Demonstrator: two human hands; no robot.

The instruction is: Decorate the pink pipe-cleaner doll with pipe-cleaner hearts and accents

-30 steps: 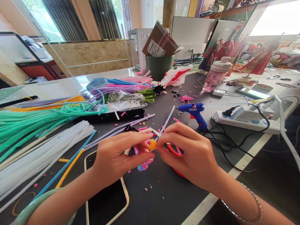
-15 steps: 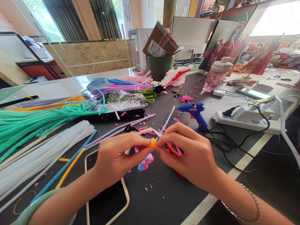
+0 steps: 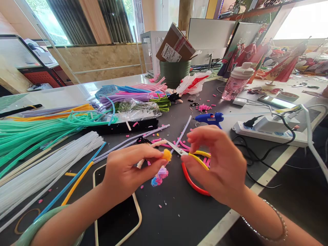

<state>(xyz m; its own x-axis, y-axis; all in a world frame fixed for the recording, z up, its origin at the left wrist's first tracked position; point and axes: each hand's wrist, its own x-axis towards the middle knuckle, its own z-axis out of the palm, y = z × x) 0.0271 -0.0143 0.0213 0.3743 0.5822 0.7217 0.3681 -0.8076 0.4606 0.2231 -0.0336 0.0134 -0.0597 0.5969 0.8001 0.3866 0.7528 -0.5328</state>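
My left hand (image 3: 133, 167) pinches a small fuzzy yellow-orange piece of pipe cleaner (image 3: 167, 155) between thumb and fingertips. Just below it, a pink, lilac and blue curled pipe-cleaner piece (image 3: 160, 176) shows, partly behind the hand. My right hand (image 3: 215, 164) is over the scissors with thumb and fingers spread, holding nothing that I can see. Those scissors (image 3: 183, 152) have red and yellow handles and lie with their blades pointing left; the hand covers part of the handles. A lilac pipe cleaner (image 3: 185, 130) runs behind the blades.
A blue glue gun (image 3: 208, 118) stands beyond my right hand, near a white power strip (image 3: 271, 133) with black cables. Bundles of green (image 3: 46, 128) and white pipe cleaners (image 3: 56, 167) lie at left. A phone (image 3: 118, 212) lies under my left forearm. Pink scraps (image 3: 203, 107) are scattered about.
My right hand has let go of the yellow-orange piece, moved slightly right and spread its fingers, uncovering more of the scissors. My left hand stays in place with the piece.
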